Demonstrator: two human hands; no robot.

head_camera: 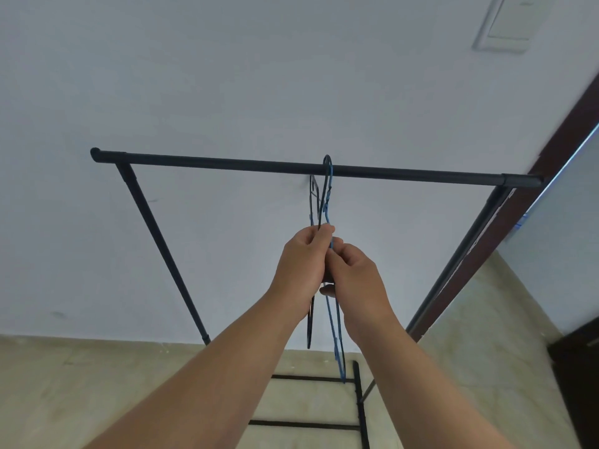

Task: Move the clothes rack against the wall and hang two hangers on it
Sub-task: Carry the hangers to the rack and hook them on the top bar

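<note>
Up at twelve o'clock, the clothes rack (pixel 227 164) stands by the wall (pixel 227 76) — two hangers (pixel 326 189) hooked over its bar. Left hand (pixel 301 264) and right hand (pixel 356 280), fingers closed, grip both hangers together.

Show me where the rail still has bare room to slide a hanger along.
Top rail is bare from its left end cap to the hooks, and from the hooks to the right joint. It is crowded only mid-rail, where left hand and right hand grip both hangers.
</note>
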